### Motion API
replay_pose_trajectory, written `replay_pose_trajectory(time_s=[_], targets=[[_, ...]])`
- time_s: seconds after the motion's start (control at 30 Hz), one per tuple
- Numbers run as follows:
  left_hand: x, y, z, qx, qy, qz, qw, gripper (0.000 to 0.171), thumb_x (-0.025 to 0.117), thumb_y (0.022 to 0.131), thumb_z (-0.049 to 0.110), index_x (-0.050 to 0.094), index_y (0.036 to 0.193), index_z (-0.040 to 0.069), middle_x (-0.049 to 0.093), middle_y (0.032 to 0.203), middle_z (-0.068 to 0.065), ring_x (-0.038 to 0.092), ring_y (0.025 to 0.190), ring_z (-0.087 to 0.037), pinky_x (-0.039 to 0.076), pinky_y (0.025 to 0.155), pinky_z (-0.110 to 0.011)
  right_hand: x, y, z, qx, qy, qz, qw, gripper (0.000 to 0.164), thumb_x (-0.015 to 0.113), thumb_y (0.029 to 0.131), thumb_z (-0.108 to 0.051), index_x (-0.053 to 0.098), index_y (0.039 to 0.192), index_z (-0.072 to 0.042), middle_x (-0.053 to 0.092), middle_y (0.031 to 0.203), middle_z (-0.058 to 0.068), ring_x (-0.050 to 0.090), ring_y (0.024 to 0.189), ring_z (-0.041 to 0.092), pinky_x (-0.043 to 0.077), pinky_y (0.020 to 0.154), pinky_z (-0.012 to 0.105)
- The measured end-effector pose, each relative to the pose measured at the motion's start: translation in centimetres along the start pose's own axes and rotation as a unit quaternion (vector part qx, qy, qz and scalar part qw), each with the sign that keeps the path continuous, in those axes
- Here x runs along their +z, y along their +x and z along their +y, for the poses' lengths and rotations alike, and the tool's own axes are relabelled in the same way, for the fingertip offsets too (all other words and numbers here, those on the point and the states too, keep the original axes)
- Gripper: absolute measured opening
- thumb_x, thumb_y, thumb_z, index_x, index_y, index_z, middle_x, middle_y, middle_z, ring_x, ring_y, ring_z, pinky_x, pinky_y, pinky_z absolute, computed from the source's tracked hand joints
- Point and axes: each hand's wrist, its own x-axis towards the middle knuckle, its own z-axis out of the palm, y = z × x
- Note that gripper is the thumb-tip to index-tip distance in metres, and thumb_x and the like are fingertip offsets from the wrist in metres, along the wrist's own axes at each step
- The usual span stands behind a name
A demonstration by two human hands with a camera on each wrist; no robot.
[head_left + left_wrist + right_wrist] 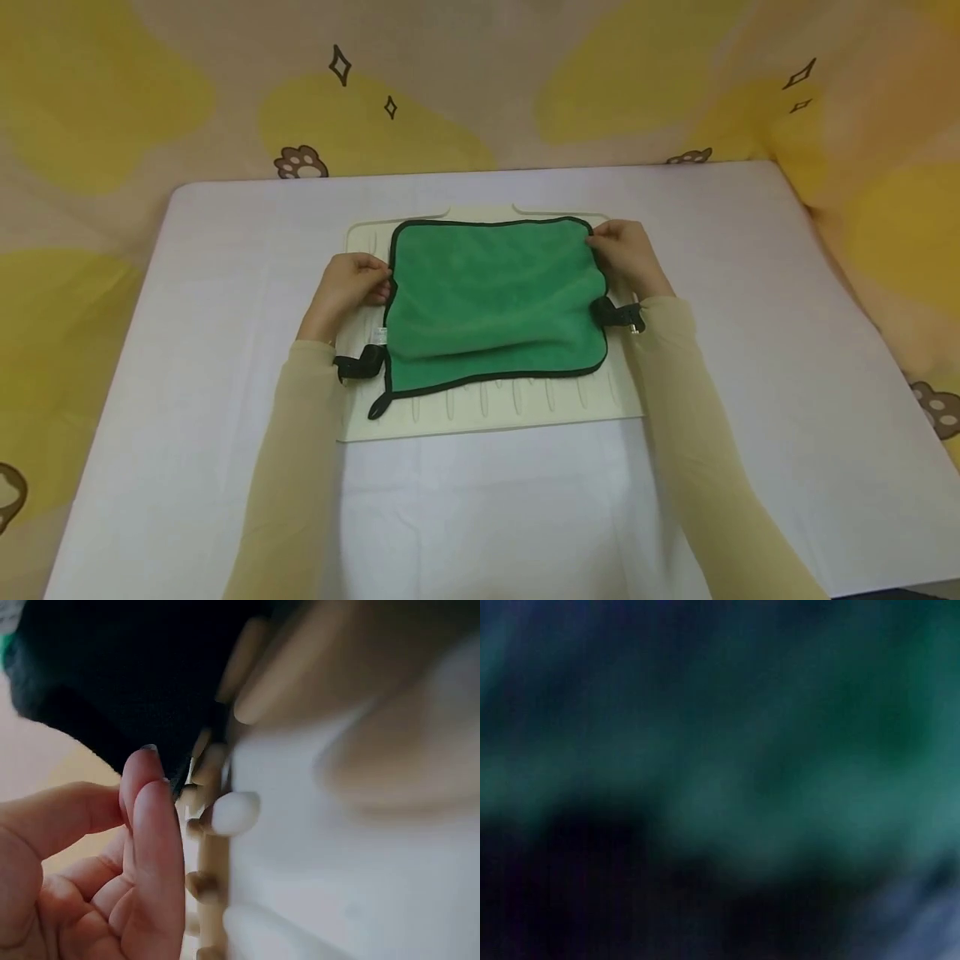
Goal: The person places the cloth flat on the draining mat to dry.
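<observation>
A green towel (495,292) with a dark border lies spread over a cream ribbed board (517,404). My left hand (351,279) pinches the towel's left edge between thumb and fingers. In the left wrist view, that hand (112,862) shows its thumb against the fingers, beside dark cloth (127,675). Near the upper right corner, my right hand (624,252) pinches the towel's right edge. A dark loop (380,406) sticks out at the lower left corner, and a small white tag (380,336) shows on the left side. Blurred green cloth (802,802) fills most of the right wrist view.
The board rests on a white-covered table (480,508). Behind it hangs a yellow patterned curtain (450,92), which also runs down the right side. Black wrist cameras (363,362) sit close to the towel's sides, and a low fold crosses its lower part.
</observation>
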Motion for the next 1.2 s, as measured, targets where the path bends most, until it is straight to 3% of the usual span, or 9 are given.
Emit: replay_pose_trajectory(time_s=[0.27,0.53,0.67,0.8,1.0,1.2], targets=[[-0.2,-0.1,0.0,0.013,-0.043,0.044,0.998,0.021,0.051,0.095,0.004,0.055,0.105,-0.014,0.059,0.068,0.001,0.059,0.057,-0.005,0.053,0.059,-0.019,0.0,0.3,-0.4,-0.018,0.05,0.045,0.998,0.018,0.057,0.093,-0.011,0.059,0.101,0.006,0.054,0.071,-0.004,0.049,0.058,0.005,0.042,0.052,0.017],[-0.7,0.5,0.4,-0.005,0.005,-0.017,0.9998,0.032,0.05,0.098,0.019,0.057,0.1,-0.012,0.058,0.069,-0.002,0.06,0.057,-0.006,0.053,0.058,-0.02,-0.6,0.3,0.1,0.018,-0.045,-0.011,0.999,0.031,0.055,0.094,-0.022,0.062,0.101,0.007,0.056,0.086,0.006,0.048,0.078,0.015,0.039,0.066,0.024],[-1.0,1.4,1.0,-0.004,0.03,-0.019,0.9993,0.041,0.052,0.098,0.027,0.059,0.101,-0.013,0.059,0.066,-0.003,0.06,0.055,-0.008,0.053,0.057,-0.02,-0.6,0.7,-0.1,0.032,-0.032,-0.011,0.999,0.044,0.055,0.094,-0.036,0.064,0.102,0.006,0.056,0.085,0.006,0.05,0.078,0.016,0.041,0.066,0.026],[-0.9,2.0,1.3,0.003,0.039,-0.018,0.9991,0.037,0.055,0.096,0.023,0.061,0.107,-0.012,0.059,0.074,-0.003,0.06,0.059,-0.008,0.053,0.059,-0.022,-0.5,1.3,-0.3,0.041,-0.031,-0.014,0.999,0.048,0.056,0.093,-0.041,0.065,0.104,0.006,0.056,0.081,0.004,0.052,0.068,0.012,0.044,0.06,0.022],[-0.5,2.5,1.0,0.013,0.054,0.019,0.9983,0.028,0.056,0.096,0.017,0.062,0.102,-0.009,0.057,0.086,-0.007,0.059,0.059,-0.007,0.052,0.058,-0.021,-0.1,2.0,-0.2,0.015,-0.028,-0.018,0.999,0.037,0.059,0.093,-0.027,0.063,0.106,0.007,0.057,0.072,0.001,0.05,0.05,0.006,0.044,0.048,0.02],[-0.5,2.8,0.6,0.014,0.038,0.065,0.9971,0.029,0.056,0.096,0.02,0.061,0.103,-0.008,0.054,0.094,-0.011,0.058,0.057,-0.004,0.051,0.057,-0.017,0.2,2.3,-0.1,-0.015,-0.011,0.038,0.999,0.031,0.063,0.091,-0.02,0.064,0.1,0.009,0.058,0.071,-0.002,0.047,0.049,0.002,0.04,0.045,0.016]])
